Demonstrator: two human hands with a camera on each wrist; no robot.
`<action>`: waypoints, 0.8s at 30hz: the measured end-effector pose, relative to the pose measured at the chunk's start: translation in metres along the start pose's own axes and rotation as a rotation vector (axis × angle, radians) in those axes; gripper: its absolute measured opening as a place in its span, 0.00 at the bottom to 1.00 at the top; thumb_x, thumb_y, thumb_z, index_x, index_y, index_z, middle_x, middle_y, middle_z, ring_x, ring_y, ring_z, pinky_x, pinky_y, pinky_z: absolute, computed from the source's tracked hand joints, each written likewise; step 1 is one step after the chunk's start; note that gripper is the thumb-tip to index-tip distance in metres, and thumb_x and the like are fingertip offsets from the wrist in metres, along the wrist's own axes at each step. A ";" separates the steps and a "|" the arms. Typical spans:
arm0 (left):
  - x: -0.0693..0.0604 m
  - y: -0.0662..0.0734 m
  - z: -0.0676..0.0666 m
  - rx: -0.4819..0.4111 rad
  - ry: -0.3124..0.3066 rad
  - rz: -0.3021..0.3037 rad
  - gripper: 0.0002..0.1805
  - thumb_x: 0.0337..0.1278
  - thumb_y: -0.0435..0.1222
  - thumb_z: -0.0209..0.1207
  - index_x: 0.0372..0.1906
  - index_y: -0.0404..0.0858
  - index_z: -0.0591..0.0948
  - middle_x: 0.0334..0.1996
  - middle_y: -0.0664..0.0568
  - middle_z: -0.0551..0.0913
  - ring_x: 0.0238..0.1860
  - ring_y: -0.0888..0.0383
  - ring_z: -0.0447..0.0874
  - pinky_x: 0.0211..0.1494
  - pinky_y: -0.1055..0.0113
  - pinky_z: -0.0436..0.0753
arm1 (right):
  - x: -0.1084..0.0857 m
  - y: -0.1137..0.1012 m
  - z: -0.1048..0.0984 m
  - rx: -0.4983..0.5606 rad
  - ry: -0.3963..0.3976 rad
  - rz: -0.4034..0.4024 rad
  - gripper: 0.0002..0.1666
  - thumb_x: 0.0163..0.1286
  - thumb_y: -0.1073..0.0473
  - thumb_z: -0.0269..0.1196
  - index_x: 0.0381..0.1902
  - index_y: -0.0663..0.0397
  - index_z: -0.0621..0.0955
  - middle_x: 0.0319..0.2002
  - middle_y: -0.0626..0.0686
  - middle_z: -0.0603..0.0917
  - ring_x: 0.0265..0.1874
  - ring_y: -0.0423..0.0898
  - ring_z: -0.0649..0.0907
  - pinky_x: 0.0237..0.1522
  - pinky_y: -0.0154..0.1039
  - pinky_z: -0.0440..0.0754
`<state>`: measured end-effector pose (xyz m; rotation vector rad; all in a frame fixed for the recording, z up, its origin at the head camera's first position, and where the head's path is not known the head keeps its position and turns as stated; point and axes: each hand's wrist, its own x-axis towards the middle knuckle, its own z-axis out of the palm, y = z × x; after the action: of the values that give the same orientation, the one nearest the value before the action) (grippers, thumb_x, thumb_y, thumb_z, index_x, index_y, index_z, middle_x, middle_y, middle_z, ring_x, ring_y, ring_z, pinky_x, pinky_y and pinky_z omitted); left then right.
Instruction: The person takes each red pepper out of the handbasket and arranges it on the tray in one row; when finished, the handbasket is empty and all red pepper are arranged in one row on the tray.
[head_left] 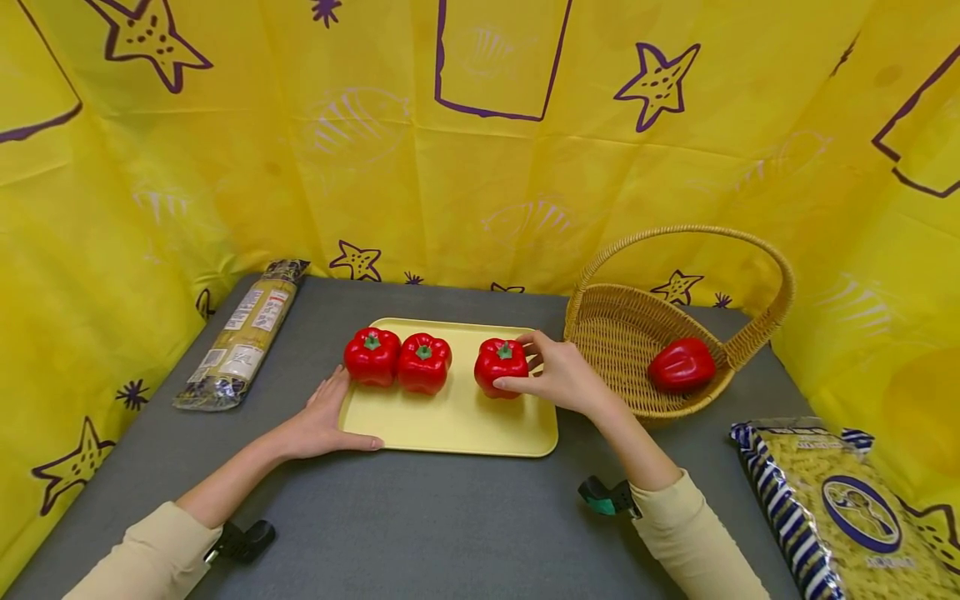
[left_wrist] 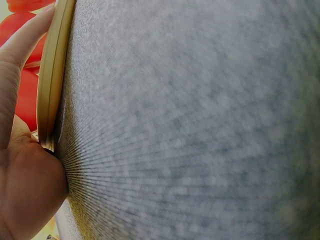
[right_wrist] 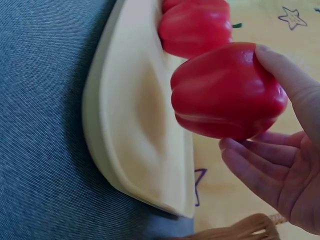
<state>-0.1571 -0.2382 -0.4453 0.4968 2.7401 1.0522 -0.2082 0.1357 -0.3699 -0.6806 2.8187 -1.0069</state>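
On the pale yellow tray (head_left: 465, 429), a red bell pepper (head_left: 372, 356) and a second red bell pepper (head_left: 423, 364) sit side by side at the left. My right hand (head_left: 558, 372) holds another red bell pepper (right_wrist: 227, 92) between thumb and fingers, over the tray's right half; the right wrist view shows it raised above the tray's surface. At the tray's near left corner rests my left hand (head_left: 318, 422), its fingers straight along the left edge and its thumb on the front rim. The left wrist view shows the thumb against that rim (left_wrist: 54, 75).
Right of the tray stands a wicker basket (head_left: 611, 346) with a tall handle, a red bell pepper (head_left: 681, 365) inside. A pasta bag (head_left: 840, 508) lies at the front right, a long spaghetti pack (head_left: 247, 333) at the back left. Yellow cloth (head_left: 480, 192) hangs behind the grey table (head_left: 420, 525).
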 end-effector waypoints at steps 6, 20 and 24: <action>0.000 0.000 0.000 -0.001 -0.002 -0.002 0.67 0.41 0.55 0.73 0.76 0.33 0.43 0.75 0.32 0.43 0.74 0.31 0.32 0.68 0.31 0.37 | 0.005 -0.001 0.011 -0.012 -0.011 0.034 0.40 0.52 0.39 0.75 0.55 0.57 0.75 0.42 0.52 0.85 0.39 0.45 0.84 0.38 0.37 0.82; 0.001 -0.001 0.001 0.007 0.002 -0.001 0.67 0.41 0.56 0.73 0.76 0.32 0.43 0.75 0.32 0.43 0.74 0.31 0.32 0.68 0.32 0.38 | 0.014 -0.009 0.031 0.019 -0.013 0.054 0.41 0.52 0.38 0.74 0.56 0.56 0.76 0.42 0.50 0.85 0.39 0.44 0.84 0.38 0.36 0.81; 0.001 -0.001 0.000 0.012 0.002 -0.004 0.67 0.41 0.56 0.73 0.76 0.31 0.43 0.75 0.31 0.43 0.74 0.31 0.32 0.68 0.32 0.38 | 0.015 -0.012 0.034 0.016 -0.016 0.066 0.42 0.53 0.36 0.73 0.57 0.56 0.75 0.42 0.50 0.85 0.40 0.44 0.83 0.38 0.36 0.81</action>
<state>-0.1578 -0.2382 -0.4462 0.4924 2.7492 1.0370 -0.2101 0.1009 -0.3880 -0.5864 2.7968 -1.0074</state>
